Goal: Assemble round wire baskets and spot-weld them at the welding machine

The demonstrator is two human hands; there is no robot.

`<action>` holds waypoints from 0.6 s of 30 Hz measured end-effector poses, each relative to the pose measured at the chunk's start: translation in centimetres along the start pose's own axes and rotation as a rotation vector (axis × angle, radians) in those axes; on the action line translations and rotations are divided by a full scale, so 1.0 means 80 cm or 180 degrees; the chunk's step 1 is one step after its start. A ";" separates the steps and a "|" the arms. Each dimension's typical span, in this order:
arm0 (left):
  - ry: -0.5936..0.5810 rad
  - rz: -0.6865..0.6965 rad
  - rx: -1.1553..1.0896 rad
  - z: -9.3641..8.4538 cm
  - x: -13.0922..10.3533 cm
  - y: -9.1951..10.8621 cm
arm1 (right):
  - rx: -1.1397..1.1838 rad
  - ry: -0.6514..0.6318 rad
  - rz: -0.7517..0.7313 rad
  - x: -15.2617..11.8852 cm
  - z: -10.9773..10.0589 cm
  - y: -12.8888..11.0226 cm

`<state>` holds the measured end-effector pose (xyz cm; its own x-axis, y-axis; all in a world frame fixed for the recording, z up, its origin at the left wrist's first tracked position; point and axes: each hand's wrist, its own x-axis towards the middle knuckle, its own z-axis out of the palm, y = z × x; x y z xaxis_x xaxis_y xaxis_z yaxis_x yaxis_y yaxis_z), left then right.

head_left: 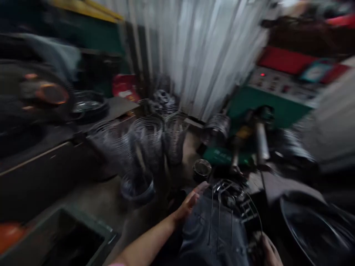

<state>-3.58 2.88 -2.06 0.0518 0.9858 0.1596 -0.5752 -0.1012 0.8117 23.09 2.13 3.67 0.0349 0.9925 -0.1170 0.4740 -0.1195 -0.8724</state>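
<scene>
One wire frame (247, 213) is being rested on the near lap (195, 238), maybe against wobbling, left hand (191, 199) being held open, right hand (270, 251) too blurred to tell its grip.

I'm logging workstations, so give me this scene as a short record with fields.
left hand: open, beside the wire frame
right hand: at the frame's outer edge; grip unclear
beyond the hands: stacked round wireware
right side: control panel, red light lit
backdrop: corrugated sheet
image: dim, motion-blurred
</scene>
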 end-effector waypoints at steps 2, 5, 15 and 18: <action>-0.0069 -0.0146 0.0303 0.022 -0.004 0.019 | 0.0401 0.0319 0.0350 -0.003 0.000 0.013; -0.0182 -0.0708 0.1117 0.036 0.006 0.023 | 0.1266 0.0027 0.1125 -0.003 0.003 0.046; 0.0202 -0.1083 0.2653 0.035 -0.008 -0.072 | -0.1578 0.0600 0.0561 0.043 -0.109 0.095; 0.0201 -0.0933 0.3052 0.035 -0.015 -0.086 | -0.2023 0.1723 0.0845 0.100 -0.199 0.093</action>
<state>2.57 2.01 -6.29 0.0268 0.9916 -0.1265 0.3551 0.1088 0.9285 40.88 9.57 3.77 0.5501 0.8287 0.1034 0.7859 -0.4719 -0.3996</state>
